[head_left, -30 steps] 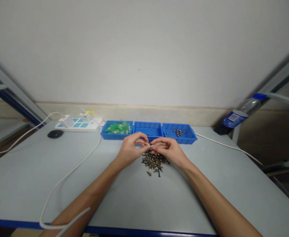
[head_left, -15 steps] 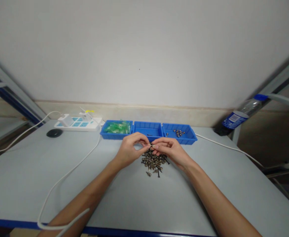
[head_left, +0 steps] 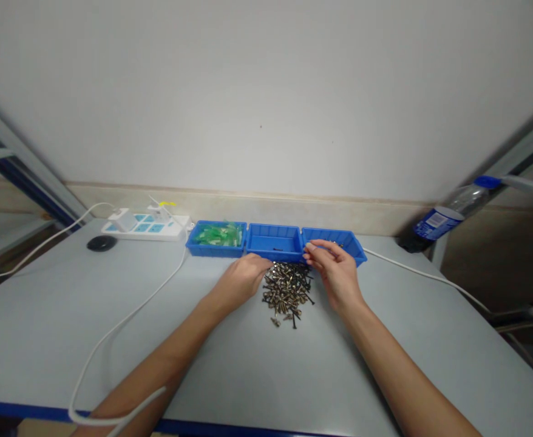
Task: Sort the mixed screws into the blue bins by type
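A pile of mixed screws [head_left: 287, 290] lies on the grey table, some dark, some brassy. My left hand [head_left: 243, 278] is closed at the pile's upper left edge, and what its fingertips hold is hidden. Over the near left edge of the right blue tray [head_left: 360, 258] is my right hand [head_left: 334, 270], thumb and fingers pinched on something too small to make out. That tray holds small metal pieces, partly covered by the hand. One dark screw [head_left: 277, 249] lies in the middle blue tray [head_left: 274, 230]. Green pieces [head_left: 218, 235] fill much of the left blue tray [head_left: 215, 251].
At the back left stand a white power strip [head_left: 175, 229] with plugs and a round black object [head_left: 101, 243]. A white cable [head_left: 125, 325] runs down the left side, over my left forearm. A dark drink bottle [head_left: 437, 222] leans at the back right.
My hands, earlier together above the pile, have parted. The right one has moved right to the right tray; the left has turned and lowered slightly onto the pile's edge.
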Tool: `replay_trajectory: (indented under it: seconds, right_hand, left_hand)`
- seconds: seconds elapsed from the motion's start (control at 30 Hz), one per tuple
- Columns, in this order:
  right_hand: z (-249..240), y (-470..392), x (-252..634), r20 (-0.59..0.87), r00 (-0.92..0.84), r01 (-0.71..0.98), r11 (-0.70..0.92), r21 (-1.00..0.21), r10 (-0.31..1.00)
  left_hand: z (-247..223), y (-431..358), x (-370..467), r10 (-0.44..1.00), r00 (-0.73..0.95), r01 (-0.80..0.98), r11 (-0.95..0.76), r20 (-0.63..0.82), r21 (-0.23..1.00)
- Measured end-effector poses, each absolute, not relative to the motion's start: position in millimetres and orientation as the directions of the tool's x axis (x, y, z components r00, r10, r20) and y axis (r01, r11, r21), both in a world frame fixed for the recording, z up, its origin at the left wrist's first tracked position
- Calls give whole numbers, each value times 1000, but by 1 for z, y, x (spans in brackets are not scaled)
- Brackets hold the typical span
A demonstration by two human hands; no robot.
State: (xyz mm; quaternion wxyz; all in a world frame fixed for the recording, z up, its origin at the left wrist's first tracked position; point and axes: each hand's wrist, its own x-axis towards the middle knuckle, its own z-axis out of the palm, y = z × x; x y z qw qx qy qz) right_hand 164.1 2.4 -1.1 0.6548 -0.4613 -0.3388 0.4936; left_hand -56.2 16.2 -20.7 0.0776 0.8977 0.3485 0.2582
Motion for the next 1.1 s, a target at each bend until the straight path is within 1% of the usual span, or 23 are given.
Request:
replay_trajectory:
  seconds: [0.07,0.13,0.27,0.37,0.43,0.5,0.57,0.63,0.7,0.8,0.9,1.1]
  right_hand:
    - [-1,4,165,9,438,-337,173,-926,899]
    - [1,4,166,14,496,-342,210,-916,868]
    - [5,1,163,10,459,-349,190,-918,888]
    - [5,-1,161,50,404,-312,189,-931,913]
    - [4,-3,159,77,373,-277,190,-942,925]
    - [3,-3,159,94,343,-245,186,-951,935]
    - [1,-3,158,105,308,-219,178,-959,946]
    - [1,-3,159,110,252,-192,161,-968,961]
    - [0,-3,158,112,169,-148,137,-979,979]
    - [0,-3,157,104,26,-52,105,-993,994]
    - [0,-6,153,84,-87,-9,83,-996,993]
    - [-2,-9,152,43,-214,-73,28,-997,976]
  left_hand:
    - [-19,14,-55,675,652,621,-736,344,268]
    - [-18,13,-54,702,637,666,-710,320,231]
    - [-22,14,-56,744,584,730,-656,326,191]
    - [-26,15,-59,757,563,750,-636,331,179]
    - [-28,16,-59,762,550,753,-630,343,193]
    - [-28,16,-59,758,540,736,-636,367,231]
    - [-25,16,-57,756,510,701,-642,411,311]
    - [-20,15,-54,768,452,632,-634,454,445]
    - [-14,14,-50,792,388,522,-610,471,596]
    - [-5,11,-46,819,333,339,-566,467,751]
    - [1,8,-44,833,315,250,-534,454,807]
    - [4,6,-47,846,319,271,-513,427,814]
